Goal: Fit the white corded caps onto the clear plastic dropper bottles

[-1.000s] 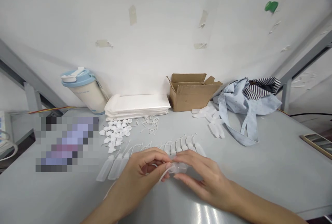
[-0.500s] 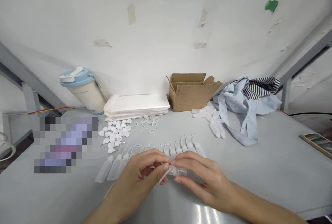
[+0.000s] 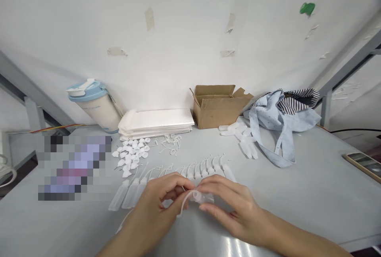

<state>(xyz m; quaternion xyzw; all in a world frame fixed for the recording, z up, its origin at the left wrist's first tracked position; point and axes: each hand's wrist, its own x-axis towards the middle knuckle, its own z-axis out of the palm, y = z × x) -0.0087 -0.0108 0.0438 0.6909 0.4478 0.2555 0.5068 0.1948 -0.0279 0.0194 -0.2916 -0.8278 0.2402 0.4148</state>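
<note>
Between my hands lies a small translucent plastic bottle [image 3: 205, 198], tilted with its open neck toward the left. My right hand [image 3: 230, 201] grips its body with thumb and fingers. A thin white strap [image 3: 182, 204] curves down from the bottle neck. My left hand [image 3: 162, 199] pinches at the strap beside the neck; its fingertips are partly hidden. Just beyond both hands, a row of similar bottles [image 3: 131, 196] with straps on their necks lies on the table. White caps [image 3: 131, 154] with fine needle-like tips are heaped behind the row, next to loose straps [image 3: 172, 144].
Loose bottles [image 3: 247, 146] are piled before an open cardboard box [image 3: 218, 114]. White padded envelopes [image 3: 157, 121] are stacked beside a blue-lidded tumbler [image 3: 99, 110]. A light blue cloth bag [image 3: 270, 110] sits right, a phone [image 3: 364, 165] at the right edge. A pixelated area covers the left.
The strap has swung into a wider curve below my left fingers, and the bottle's neck shows more openly. Both hands stay in nearly the same place. The camera view has shifted slightly.
</note>
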